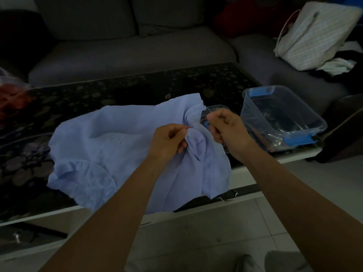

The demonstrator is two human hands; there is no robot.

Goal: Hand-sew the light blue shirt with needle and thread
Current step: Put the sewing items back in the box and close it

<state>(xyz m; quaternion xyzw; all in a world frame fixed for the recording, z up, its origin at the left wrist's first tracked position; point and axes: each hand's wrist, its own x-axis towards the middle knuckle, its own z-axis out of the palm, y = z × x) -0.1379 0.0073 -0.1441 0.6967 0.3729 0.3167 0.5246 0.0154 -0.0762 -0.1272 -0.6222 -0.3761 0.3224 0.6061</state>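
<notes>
From my remote seat, the dark floral table (117, 91) carries the light blue shirt (102, 138), crumpled, its long axis running left to right and its near hem drooping over the front edge. A clear plastic box (279, 114) sits to its right. Both forearms reach forward. The left hand (169, 138) pinches a raised fold. The right hand (225, 126), fingers curled, nips that fold's other side; I cannot make out a needle.

At centre frame, the left hand (169, 139) pinches a raised fold of the light blue shirt (110, 142) on the dark patterned table (98, 91), the right hand (225, 127) curled just right of it.
</notes>
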